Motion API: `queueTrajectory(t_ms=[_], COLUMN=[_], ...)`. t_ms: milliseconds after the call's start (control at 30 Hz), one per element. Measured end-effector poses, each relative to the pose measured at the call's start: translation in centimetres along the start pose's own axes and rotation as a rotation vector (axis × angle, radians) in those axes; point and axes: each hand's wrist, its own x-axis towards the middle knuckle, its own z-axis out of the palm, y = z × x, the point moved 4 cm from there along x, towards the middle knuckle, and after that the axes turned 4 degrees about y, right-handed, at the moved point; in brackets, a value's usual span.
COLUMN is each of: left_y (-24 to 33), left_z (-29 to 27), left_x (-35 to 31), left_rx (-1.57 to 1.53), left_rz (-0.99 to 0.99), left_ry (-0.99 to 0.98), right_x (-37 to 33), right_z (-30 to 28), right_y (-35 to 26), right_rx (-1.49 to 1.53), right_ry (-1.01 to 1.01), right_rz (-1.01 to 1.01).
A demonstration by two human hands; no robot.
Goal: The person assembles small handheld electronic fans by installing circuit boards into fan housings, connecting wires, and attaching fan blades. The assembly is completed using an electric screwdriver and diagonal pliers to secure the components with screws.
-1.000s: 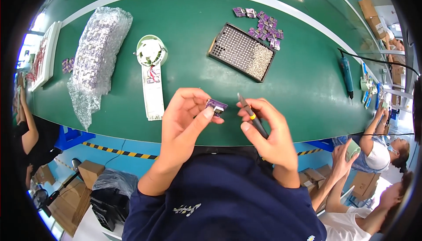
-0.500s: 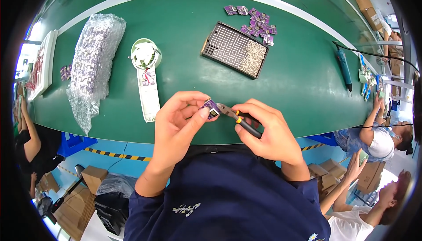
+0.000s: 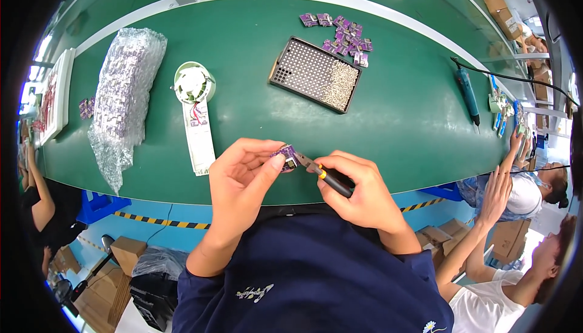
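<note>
Between the thumb and fingers of my left hand [image 3: 243, 172] is a small purple circuit board [image 3: 286, 157], held over the near edge of the green table. My right hand [image 3: 361, 190] grips a pair of pliers [image 3: 331, 179] with black and yellow handles. The metal jaws of the pliers meet the right edge of the board; exactly what they pinch is too small to make out. Past my hands lies a black tray [image 3: 316, 74] with a grid of holes, its right part covered with small pale metal pieces. Several loose purple boards [image 3: 346, 34] lie behind the tray.
A bubble-wrapped bundle of boards [image 3: 124, 90] lies at the left, beside a pale green and white fan device [image 3: 195, 87]. A teal electric screwdriver [image 3: 468, 96] lies on the right with a black cable. Co-workers sit at both sides; one's arm [image 3: 480, 227] reaches up on the right.
The view has shifted slightly, and my hands sit a little lower in it. The board is turned a bit, with the pliers still against its edge. A co-worker's hand at right has risen.
</note>
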Motion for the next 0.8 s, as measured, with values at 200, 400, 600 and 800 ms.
queueTrajectory(t_ms=[200,400,600,800], left_y=[0.0,-0.2,-0.3,0.6], left_z=[-0.5,-0.7,-0.5,-1.8], left_x=[1.3,2.1,2.8,3.7], left_rx=[-0.044,-0.158,-0.261,-0.100], left_rz=[-0.090,-0.260,-0.369,-0.218], left_ry=[-0.141,-0.245,-0.287,-0.185], right_x=[-0.7,-0.4,-0.1,4.8], right_z=[0.8,1.9,3.2,-4.6], right_y=[0.9,1.3,2.4,2.8], right_rx=[0.298,0.663,1.089,0.378], right_ry=[-0.044,-0.107,-0.227,0.328], right_rz=[0.272,0.291,0.447,0.069])
